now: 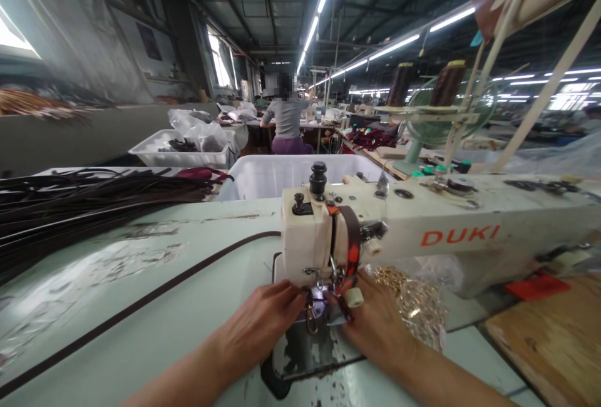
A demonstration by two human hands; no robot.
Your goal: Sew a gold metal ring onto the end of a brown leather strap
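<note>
Pale-green table [188, 313]: one; clock positions are taken from the presser foot [319, 297].
White sewing machine [399, 225]: one, head at 12, arm reaching toward 2.
White bin [291, 175]: one, at 12, beyond the table.
Dark strap bundle [94, 213]: one heap at 10, straps too overlapped to count, laid lengthwise probably to limit tangling.
Long brown strip [141, 302]: one, from 11 out past 9, seemingly left slack to avoid tugging.
Bag of gold-coloured hardware [422, 313]: one, at 3, pieces uncountable, likely there for easy reach.
Thread spools [448, 86]: two, at 1, raised presumably to feed downward.
Left hand [270, 307]: at 9, grip nearly closed, fingertips by the foot, probably steadying; its hold is hidden.
Right hand [378, 316]: between 3 and 4, grip curled in; cannot tell what it holds.
Curved brown-and-orange strip [352, 231]: one, at 1, dropping toward the right hand.
Metal loop [311, 324]: one, just past 6, below the left fingertips.
</note>
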